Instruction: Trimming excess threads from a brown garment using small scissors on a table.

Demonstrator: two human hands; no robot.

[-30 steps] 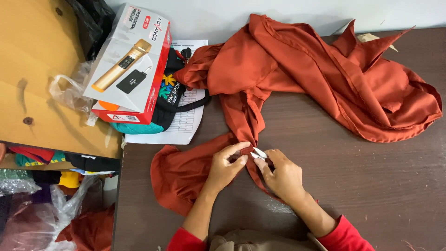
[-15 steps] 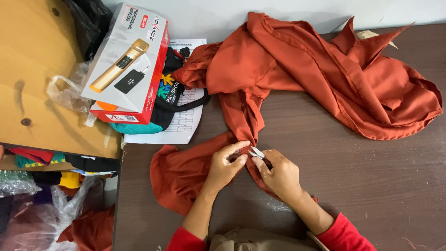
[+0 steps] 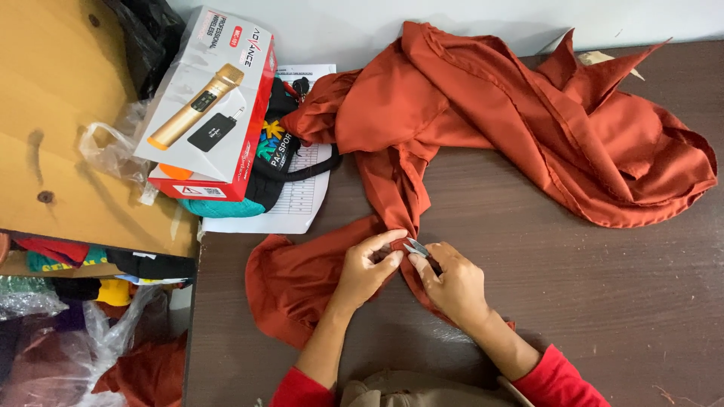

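I see both hands low in the middle of the view, meeting on a narrow strip of the cloth [image 3: 483, 113], a rust-orange fabric spread over the dark brown surface [image 3: 603, 301]; the bulk of it lies bunched toward the far right, and one fold runs down to a flatter patch under the wrists. My left hand [image 3: 369, 271] is curled, its fingertips pinching the cloth at the fold, thumb and forefinger closed on the fabric; my right hand [image 3: 452, 283] is closed around small metal snips [image 3: 416, 247] (only the pale blades show past the fingers), and the tips sit right at the cloth, just beside the left fingertips; whether the blades are parted I cannot tell. Red sleeves [image 3: 558, 380] show at the bottom edge.

To the left, off the cloth's near edge, a white and red box [image 3: 207, 105] picturing a gold microphone rests tilted on a black bag [image 3: 275, 162], which lies on a printed paper sheet [image 3: 302, 203]; the cloth's upper left corner touches the bag. Further left a yellow wooden board [image 3: 53, 120] carries a clear plastic bag [image 3: 113, 151]; beneath it, more bagged fabrics sit in shadow.
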